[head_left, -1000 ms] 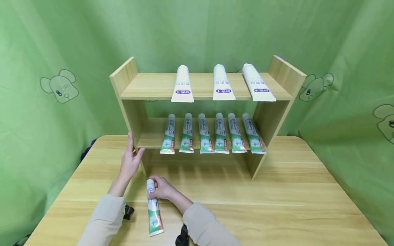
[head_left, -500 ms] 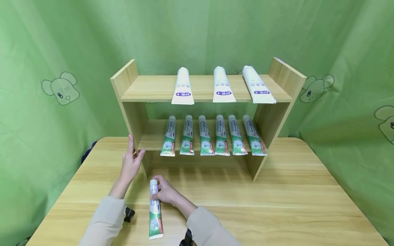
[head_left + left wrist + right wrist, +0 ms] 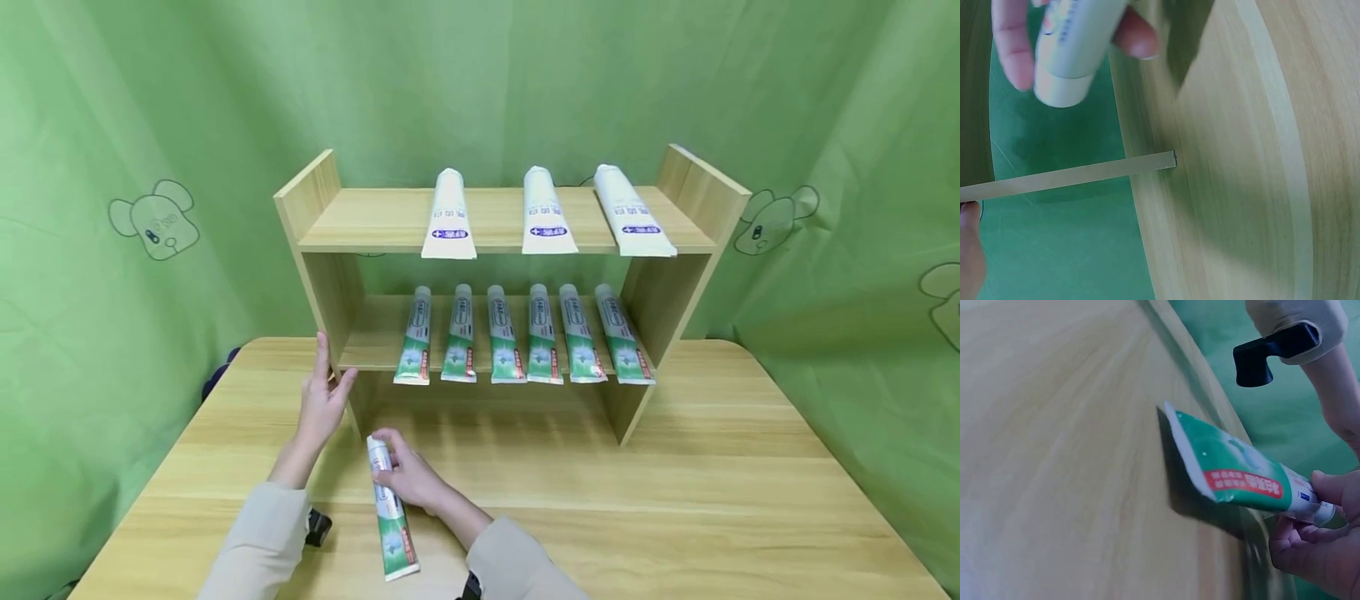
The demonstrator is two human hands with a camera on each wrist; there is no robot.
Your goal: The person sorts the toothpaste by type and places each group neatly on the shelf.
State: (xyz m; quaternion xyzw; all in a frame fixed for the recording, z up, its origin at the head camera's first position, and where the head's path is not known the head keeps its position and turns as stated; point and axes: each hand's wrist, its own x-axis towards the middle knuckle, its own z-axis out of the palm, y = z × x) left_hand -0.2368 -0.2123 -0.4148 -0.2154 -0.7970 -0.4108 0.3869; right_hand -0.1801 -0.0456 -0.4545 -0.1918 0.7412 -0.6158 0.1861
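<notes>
My right hand (image 3: pixel 412 477) holds a green-and-white toothpaste tube (image 3: pixel 393 525) near its capped end, thumb on one side and fingers on the other. In the right wrist view the tube (image 3: pixel 1235 465) casts a shadow on the tabletop, its flat end pointing away from the hand. The cap end of that tube (image 3: pixel 1069 69) shows large in the left wrist view. My left hand (image 3: pixel 321 410) rests at the left side panel of a wooden shelf (image 3: pixel 315 283), index finger extended upward and thumb spread toward the inside; its other fingers are partly hidden.
Several green-and-white tubes (image 3: pixel 459 333) lie side by side on the middle shelf. Three white tubes (image 3: pixel 543 212) lie on the top board. The shelf stands on a wooden table (image 3: pixel 712 500) before a green curtain (image 3: pixel 480 83).
My right hand has shifted slightly right with the toothpaste tube, whose flat end has swung rightward. My left hand stays at the side panel. The head view has tilted slightly.
</notes>
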